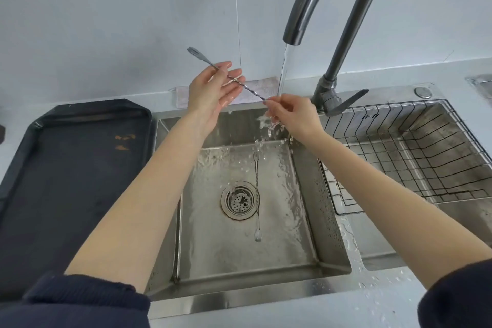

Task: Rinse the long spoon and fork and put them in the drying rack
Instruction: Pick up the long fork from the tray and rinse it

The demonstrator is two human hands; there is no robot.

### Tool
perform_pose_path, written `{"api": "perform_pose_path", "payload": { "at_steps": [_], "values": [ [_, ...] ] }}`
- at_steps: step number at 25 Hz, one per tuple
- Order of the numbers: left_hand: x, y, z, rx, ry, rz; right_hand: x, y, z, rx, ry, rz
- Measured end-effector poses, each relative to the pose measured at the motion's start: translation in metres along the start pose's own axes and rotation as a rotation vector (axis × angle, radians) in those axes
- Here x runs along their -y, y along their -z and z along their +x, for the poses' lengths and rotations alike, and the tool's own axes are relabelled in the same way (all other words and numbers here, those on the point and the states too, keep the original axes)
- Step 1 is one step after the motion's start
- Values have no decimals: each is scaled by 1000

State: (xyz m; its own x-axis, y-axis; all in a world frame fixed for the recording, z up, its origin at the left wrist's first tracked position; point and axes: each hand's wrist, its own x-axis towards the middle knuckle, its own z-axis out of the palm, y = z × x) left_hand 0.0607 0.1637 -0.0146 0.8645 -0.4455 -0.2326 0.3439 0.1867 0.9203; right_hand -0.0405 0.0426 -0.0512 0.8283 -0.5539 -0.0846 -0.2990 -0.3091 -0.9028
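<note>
A long spoon [249, 90] with a twisted metal handle is held over the sink [332, 221], its bowl pointing up to the left. My right hand [292, 114] pinches its lower end under the running water. My left hand [213, 90] is around the upper handle, fingers loosely spread, the handle resting across them. The long fork [257, 189] lies on the sink floor next to the drain [239, 200], tines pointing away from me. The wire drying rack [415, 157] sits in the right basin.
The tap [338, 21] arches over the sink with water streaming down. Its lever [346, 104] points right. A dark tray [69, 181] lies on the counter at left. A cloth [261, 90] lies behind the sink. Water drops cover the front right counter.
</note>
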Motion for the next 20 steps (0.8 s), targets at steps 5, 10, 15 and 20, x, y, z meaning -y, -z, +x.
{"api": "perform_pose_path", "payload": {
  "at_steps": [5, 10, 15, 20],
  "values": [
    [4, 27, 7, -165, 67, -166, -17, 8, -3, 87, 12, -223],
    [32, 50, 10, -217, 162, -144, -48, -8, -13, 149, -83, -284],
    [75, 66, 9, -261, 278, -90, -86, -39, -26, 261, -226, -328],
    [128, 86, 7, -230, 499, 11, -116, -72, -44, 411, -329, -395]
  ]
}}
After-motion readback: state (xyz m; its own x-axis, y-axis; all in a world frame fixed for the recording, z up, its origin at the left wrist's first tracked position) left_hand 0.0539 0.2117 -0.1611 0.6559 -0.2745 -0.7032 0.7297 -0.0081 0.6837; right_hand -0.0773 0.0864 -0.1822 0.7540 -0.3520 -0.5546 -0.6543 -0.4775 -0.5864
